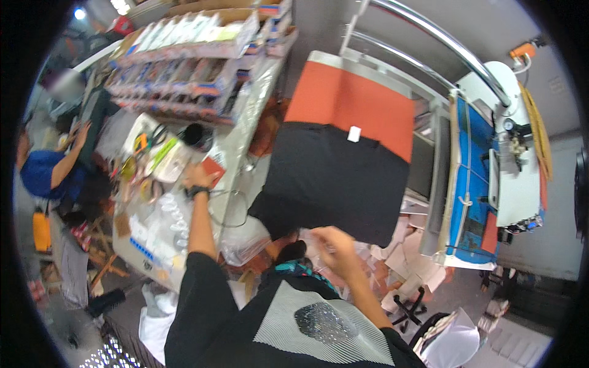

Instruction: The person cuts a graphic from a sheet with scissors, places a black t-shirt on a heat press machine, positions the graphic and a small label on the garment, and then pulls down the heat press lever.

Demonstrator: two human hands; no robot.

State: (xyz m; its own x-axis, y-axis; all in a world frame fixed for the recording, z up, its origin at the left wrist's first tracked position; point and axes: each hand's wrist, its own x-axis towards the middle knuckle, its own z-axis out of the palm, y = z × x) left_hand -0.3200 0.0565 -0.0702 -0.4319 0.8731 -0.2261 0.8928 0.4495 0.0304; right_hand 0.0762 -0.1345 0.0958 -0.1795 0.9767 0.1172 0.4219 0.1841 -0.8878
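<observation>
T-shirt (pixel 334 184), black, lies spread over an orange padded board (pixel 368 98), a small white tag (pixel 354 134) near its far edge and its near-left corner drooping past the board. The two hands are well apart. The left hand (pixel 197 176), a dark watch (pixel 196 191) at its wrist, reaches to the worktable at left and meets a small red square piece (pixel 215 169); blur hides whether the fingers grip it. The right hand (pixel 336 248) is loosely curled just beside the shirt's near edge; whether it touches the cloth, I cannot tell.

A thin dark cord (pixel 246 208) loops just right of the left wrist, so drawing that arm back carelessly could snag it. The white tray (pixel 177 167) beside the left hand is crowded with tools, and a sideways knock could spill some. At the shirt, a tug from the right hand on the near edge could ruck the cloth or drag it askew, since nothing visible pins it down.
</observation>
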